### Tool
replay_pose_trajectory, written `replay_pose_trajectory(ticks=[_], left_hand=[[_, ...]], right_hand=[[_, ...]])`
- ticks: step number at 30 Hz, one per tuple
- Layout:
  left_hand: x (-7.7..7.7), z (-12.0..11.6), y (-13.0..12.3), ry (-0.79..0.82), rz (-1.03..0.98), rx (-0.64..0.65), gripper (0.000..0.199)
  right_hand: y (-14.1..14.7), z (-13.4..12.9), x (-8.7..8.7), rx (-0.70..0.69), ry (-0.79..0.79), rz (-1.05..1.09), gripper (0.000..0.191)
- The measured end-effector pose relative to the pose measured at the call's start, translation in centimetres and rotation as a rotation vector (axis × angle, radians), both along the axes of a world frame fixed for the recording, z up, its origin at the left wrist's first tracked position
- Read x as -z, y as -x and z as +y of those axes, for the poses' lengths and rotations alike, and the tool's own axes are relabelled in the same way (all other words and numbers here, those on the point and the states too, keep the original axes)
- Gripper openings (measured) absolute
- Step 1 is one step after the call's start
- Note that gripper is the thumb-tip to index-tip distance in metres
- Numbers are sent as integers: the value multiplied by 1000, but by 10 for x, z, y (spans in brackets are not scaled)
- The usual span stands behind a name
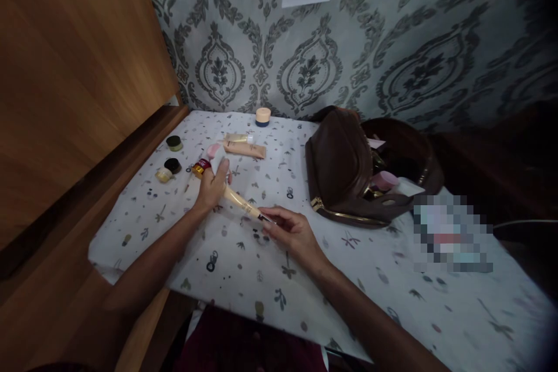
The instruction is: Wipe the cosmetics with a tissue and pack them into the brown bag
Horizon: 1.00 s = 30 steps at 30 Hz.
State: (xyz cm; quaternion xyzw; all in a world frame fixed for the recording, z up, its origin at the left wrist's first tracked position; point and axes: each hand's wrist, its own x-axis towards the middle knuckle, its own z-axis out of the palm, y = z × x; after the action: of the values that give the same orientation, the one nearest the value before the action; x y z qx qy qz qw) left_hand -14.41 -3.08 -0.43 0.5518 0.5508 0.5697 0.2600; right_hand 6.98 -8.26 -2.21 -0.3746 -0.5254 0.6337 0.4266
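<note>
A slim cream-coloured tube is held above the table between my two hands. My left hand is closed around a white wipe or tissue, with the tube's left end against it. At the tube's other end, the fingers of my right hand pinch its tip. Just behind my left hand are a red jar with a gold lid and a pink rounded item, partly hidden. Beyond them lie a peach tube and a smaller pale tube with a clear cap.
An open brown bag holding cosmetics stands right. Small jars sit left: a green one with a dark lid and a yellow one. A peach-lidded jar is near the wall. A wooden cabinet borders the table's left.
</note>
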Motion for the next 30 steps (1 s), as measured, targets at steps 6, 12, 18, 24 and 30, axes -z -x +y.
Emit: replay_pose_trajectory(ticks=[6,12,18,24,30], left_hand=[[3,5,1,33,-184,-159,52],[3,-17,-11,-269,345,-42,35],[10,-37,-42,-139,1068,530,37],[11,-19,-10,-67,1003,397,27],[6,-7,0,17,322,98,34]], right_hand=[[-1,8,4,90,218,210,35],[-1,9,5,229,157,107,37],[-3,11,7,241,78,73,31],[-8,14,2,267,123,206,31],[-8,13,0,202,170,248,32]])
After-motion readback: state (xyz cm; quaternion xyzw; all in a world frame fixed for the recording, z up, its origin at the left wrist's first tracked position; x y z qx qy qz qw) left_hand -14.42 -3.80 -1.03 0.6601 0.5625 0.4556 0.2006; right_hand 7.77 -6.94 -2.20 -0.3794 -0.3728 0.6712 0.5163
